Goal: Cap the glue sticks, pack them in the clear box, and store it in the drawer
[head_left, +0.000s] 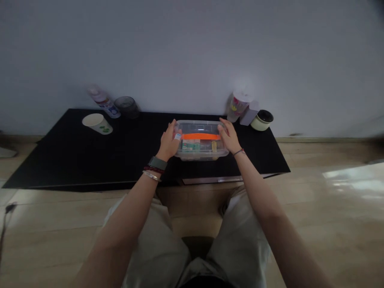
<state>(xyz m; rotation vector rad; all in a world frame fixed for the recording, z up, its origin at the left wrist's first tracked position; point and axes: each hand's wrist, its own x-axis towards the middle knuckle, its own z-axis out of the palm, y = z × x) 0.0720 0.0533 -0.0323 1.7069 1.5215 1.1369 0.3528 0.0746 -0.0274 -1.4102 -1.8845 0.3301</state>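
A clear plastic box (pixel 201 153) with a lid and an orange handle (pixel 200 137) is between my two hands, over the black table. Small packets, one of them green and white, show through its wall. My left hand (pixel 169 141) grips the left end, with the thumb on the lid. At the right end my right hand (pixel 229 137) grips the box in the same way. The fingertips on the far side of each end are partly hidden.
On the black table (pixel 129 160), a paper cup (pixel 97 123), a spray can (pixel 105 103) and a dark glass (pixel 127 107) are at the left. A clear patterned cup (pixel 237 107), a pale box (pixel 249 114) and a cream pot (pixel 261 122) stand at the right back.
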